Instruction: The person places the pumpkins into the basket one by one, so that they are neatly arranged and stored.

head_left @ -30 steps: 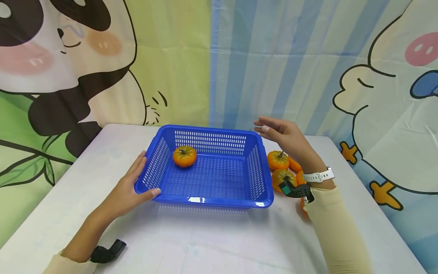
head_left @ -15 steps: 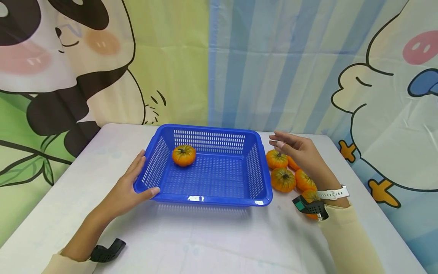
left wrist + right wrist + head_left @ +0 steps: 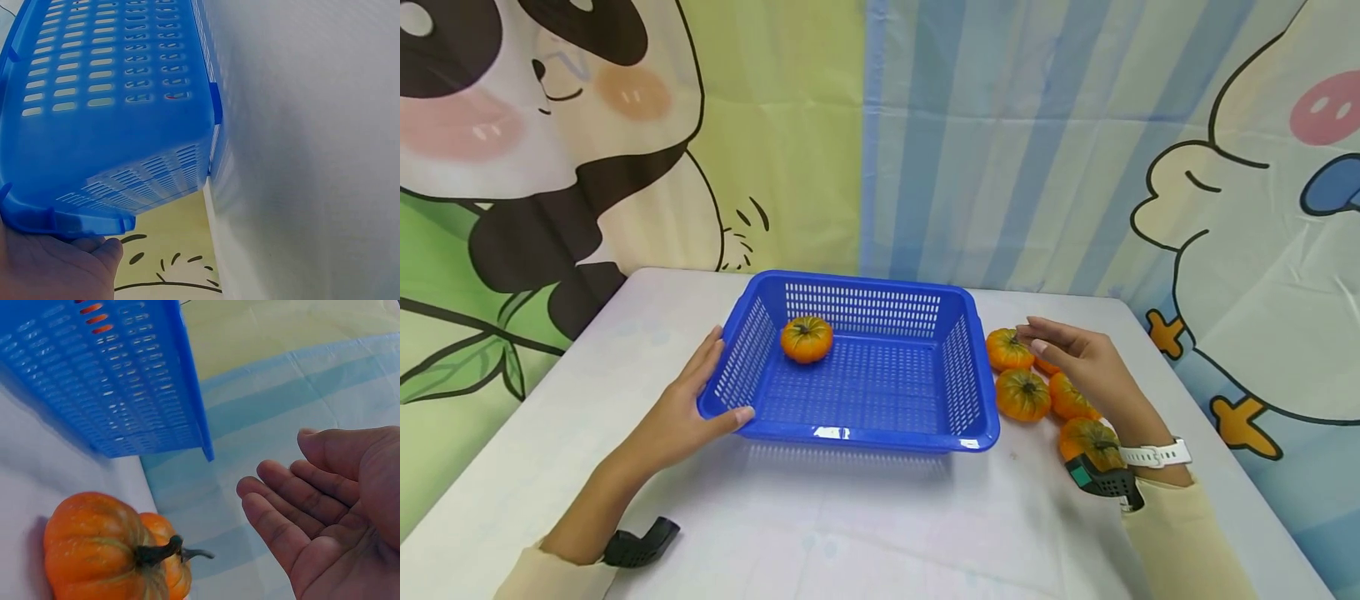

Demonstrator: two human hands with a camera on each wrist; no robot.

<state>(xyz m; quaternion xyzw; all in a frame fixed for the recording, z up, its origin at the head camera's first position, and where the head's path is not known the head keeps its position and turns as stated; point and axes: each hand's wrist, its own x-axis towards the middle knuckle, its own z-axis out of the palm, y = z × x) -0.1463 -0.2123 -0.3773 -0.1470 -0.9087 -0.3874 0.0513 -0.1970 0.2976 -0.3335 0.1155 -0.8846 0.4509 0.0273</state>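
Note:
A blue slatted plastic basket point(image 3: 880, 383) stands on the table with one small orange pumpkin point(image 3: 807, 339) inside, near its left wall. My left hand point(image 3: 685, 421) rests on the basket's front left corner, thumb along the front rim and fingers straight against the left side. In the left wrist view, that hand point(image 3: 69, 262) lies right under the basket rim point(image 3: 62, 222). My right hand point(image 3: 1086, 362) is above the pumpkins right of the basket, fingers loosely bent and holding nothing. Nearest below it is a stemmed pumpkin point(image 3: 94, 550) in the right wrist view.
Several small pumpkins point(image 3: 1023, 395) cluster on the white table point(image 3: 850, 533) beside the basket's right wall, some partly hidden by my right hand and wrist. A cartoon-printed curtain point(image 3: 970, 150) hangs behind the table's back edge.
My right hand has moved from beside the basket's back right corner rightward and down over the pumpkins, uncovering more of them. The left hand and the basket keep their places.

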